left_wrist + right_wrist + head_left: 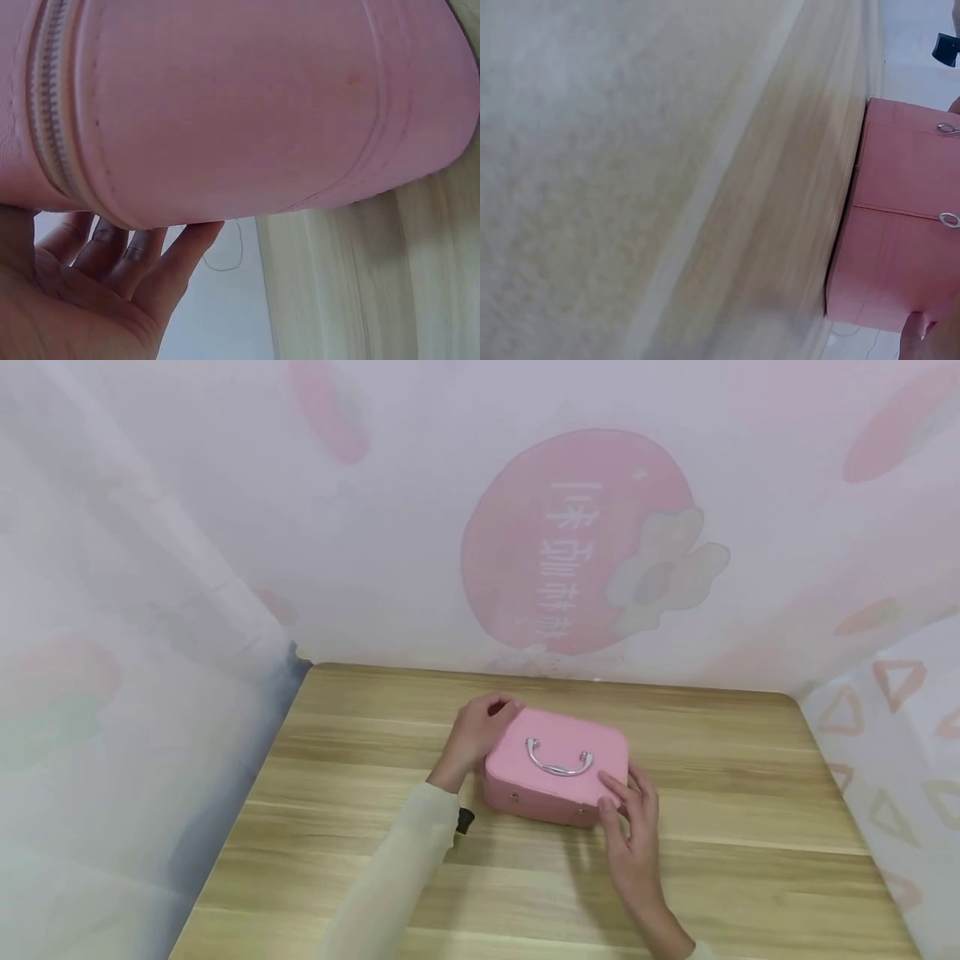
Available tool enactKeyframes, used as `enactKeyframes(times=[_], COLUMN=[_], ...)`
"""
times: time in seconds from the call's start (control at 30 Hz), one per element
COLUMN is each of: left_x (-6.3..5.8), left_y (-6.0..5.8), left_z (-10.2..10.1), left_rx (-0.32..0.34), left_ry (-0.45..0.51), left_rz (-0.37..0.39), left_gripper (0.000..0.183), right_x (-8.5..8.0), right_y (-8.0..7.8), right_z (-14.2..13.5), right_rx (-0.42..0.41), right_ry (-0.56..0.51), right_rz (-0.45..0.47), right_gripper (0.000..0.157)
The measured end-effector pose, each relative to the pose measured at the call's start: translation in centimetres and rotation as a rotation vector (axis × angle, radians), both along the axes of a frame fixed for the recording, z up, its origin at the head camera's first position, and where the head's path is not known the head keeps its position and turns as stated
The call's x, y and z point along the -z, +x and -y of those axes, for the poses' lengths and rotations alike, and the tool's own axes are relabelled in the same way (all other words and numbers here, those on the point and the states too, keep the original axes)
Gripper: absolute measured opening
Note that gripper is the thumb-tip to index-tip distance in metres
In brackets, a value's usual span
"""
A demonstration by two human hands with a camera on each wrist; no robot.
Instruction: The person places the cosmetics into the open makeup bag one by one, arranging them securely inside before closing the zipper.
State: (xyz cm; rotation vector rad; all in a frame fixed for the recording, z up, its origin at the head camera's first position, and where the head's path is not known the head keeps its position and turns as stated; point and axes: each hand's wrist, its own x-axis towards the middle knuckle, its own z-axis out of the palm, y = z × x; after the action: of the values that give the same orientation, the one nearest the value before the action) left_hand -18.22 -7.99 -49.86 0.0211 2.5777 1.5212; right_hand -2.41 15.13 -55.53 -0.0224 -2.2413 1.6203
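Note:
A pink zippered case (558,747) stands on the wooden table, its silver handle (558,769) on the top. My left hand (480,727) holds its far left corner, the thumb by the lid edge and the fingers passing behind the side. In the left wrist view, the zipper (52,97) runs round the case, teeth together where it shows. At the near right corner my right hand (633,827) grips the case, with thumb and forefinger on the top edge and other fingers along the right side. Small metal rings (949,220) show on the front face.
The wooden table (360,760) has its back edge close behind the case. Pale curtains (375,568) with strawberry prints hang behind and at both sides. A small black piece (466,820) sits at my left wrist.

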Motion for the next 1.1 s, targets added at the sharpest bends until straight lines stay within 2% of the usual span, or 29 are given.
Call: enactKeyframes(times=[0.13, 0.27, 0.43, 0.57, 0.77, 1.1], left_x=[0.1, 0.2, 0.6, 1.0, 1.4, 1.7], left_y=[-0.3, -0.5, -0.5, -0.3, 0.5, 1.2], left_z=[0.0, 0.0, 0.2, 0.2, -0.2, -0.7], left_rx=[0.005, 0.011, 0.012, 0.007, -0.009, -0.081], left_ry=[0.001, 0.005, 0.015, 0.060, 0.177, 0.237], left_rz=[0.010, 0.016, 0.028, 0.063, 0.130, 0.089], left_gripper=[0.031, 0.031, 0.034, 0.041, 0.051, 0.057], right_x=[-0.4, -0.9, -1.3, -1.3, -1.5, -1.9], right_y=[-0.2, -1.4, -2.6, -2.9, -3.2, -3.6], right_z=[-0.1, -0.7, -1.2, -1.4, -1.7, -2.3], right_rx=[-0.013, -0.055, -0.095, -0.106, -0.132, -0.168], right_ry=[0.010, 0.038, 0.050, 0.034, 0.016, 0.034], right_rz=[-0.003, -0.004, 0.041, 0.066, 0.074, 0.102], right_gripper=[0.033, 0.031, 0.041, 0.051, 0.057, 0.056])
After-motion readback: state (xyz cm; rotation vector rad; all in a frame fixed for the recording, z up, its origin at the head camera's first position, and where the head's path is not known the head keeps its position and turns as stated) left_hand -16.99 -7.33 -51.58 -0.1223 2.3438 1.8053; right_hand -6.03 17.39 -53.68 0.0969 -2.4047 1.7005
